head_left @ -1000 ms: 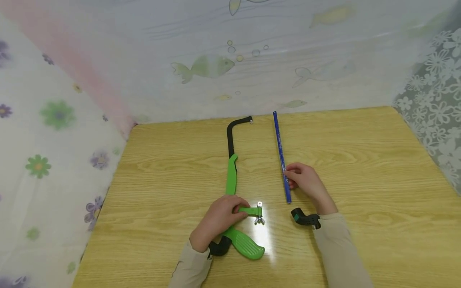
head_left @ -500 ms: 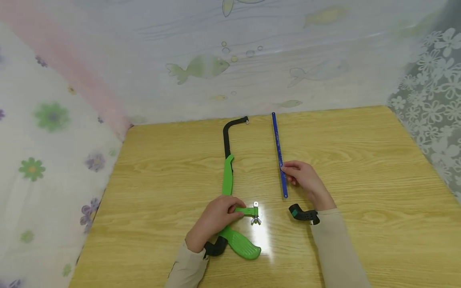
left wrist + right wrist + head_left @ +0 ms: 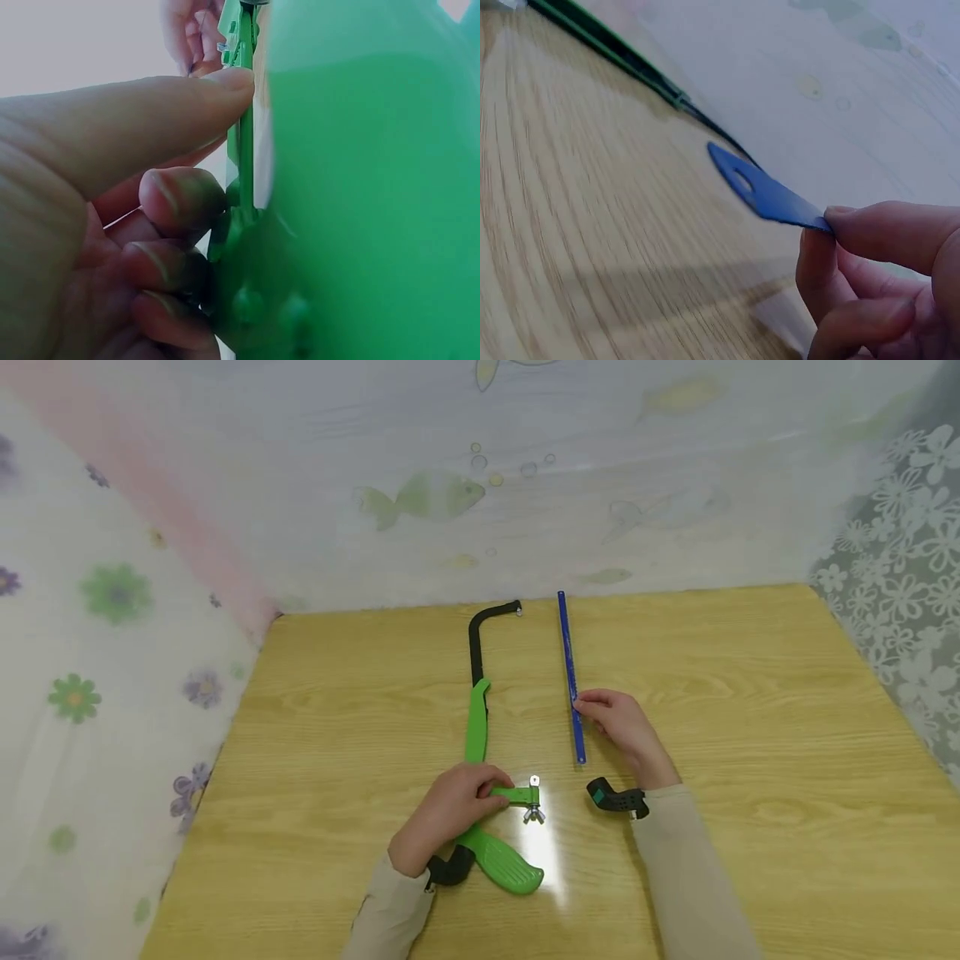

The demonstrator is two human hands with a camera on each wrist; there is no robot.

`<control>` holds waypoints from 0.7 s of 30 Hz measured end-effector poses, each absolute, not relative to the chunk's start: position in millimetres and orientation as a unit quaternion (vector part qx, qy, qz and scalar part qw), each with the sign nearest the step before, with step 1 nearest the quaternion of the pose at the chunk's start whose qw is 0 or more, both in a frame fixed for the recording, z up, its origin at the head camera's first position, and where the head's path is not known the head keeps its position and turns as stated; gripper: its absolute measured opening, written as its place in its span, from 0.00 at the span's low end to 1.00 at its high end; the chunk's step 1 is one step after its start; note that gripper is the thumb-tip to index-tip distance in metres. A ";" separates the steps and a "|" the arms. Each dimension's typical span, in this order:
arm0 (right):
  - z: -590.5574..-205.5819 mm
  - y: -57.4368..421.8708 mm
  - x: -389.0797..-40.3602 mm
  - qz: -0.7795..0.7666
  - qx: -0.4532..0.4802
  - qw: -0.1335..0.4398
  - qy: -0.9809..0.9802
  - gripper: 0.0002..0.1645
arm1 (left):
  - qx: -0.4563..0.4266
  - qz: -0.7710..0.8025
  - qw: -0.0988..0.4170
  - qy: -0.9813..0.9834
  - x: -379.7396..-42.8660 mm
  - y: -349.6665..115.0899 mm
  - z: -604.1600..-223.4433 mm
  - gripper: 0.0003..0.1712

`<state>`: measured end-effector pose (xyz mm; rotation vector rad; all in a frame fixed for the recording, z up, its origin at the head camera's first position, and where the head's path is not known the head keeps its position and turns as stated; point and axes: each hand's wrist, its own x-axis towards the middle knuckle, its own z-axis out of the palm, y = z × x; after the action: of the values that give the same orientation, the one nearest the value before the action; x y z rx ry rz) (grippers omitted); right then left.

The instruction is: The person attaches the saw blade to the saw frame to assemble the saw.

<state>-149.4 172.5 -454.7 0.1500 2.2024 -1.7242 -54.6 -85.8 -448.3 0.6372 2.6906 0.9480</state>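
A hacksaw frame (image 3: pixel 477 727) with a green body and a black bent front bar lies lengthwise on the table. My left hand (image 3: pixel 452 806) grips its green part near the handle (image 3: pixel 510 864), covering the middle. Beside those fingertips a short green arm points right, with a metal pin and a wing nut (image 3: pixel 534 815) at its end. My right hand (image 3: pixel 622 727) pinches a long blue hacksaw blade (image 3: pixel 567 652) between thumb and fingers, to the right of the frame. In the right wrist view the blade's near end shows a hole, and it stands above the wood.
The wood-grain table (image 3: pixel 750 710) reaches back to a pale curtain (image 3: pixel 660 527) printed with fish. Flowered sheets hang at left and right. A black wrist camera mount (image 3: pixel 615 797) sits under the right wrist, another (image 3: pixel 452 866) under the left.
My right hand has carried the blue blade left, nearer the frame, and slightly away from me. The left hand keeps its grip on the hacksaw frame. The head view shifts a little.
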 end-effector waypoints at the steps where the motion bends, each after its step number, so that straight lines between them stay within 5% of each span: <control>1: -454.5 169.8 -150.4 -0.605 0.048 0.166 0.777 0.22 | 0.214 0.324 0.107 0.915 -55.3 -86.4 -447.1 0.08; 21: -451.8 148.4 -146.1 -0.590 0.033 0.174 0.788 0.24 | 0.205 0.330 0.123 0.913 -55.2 -87.7 -444.1 0.09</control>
<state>-146.1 148.4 -451.8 0.0949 2.2343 -1.6720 -55.2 -87.7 -444.1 0.5978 2.6633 0.9617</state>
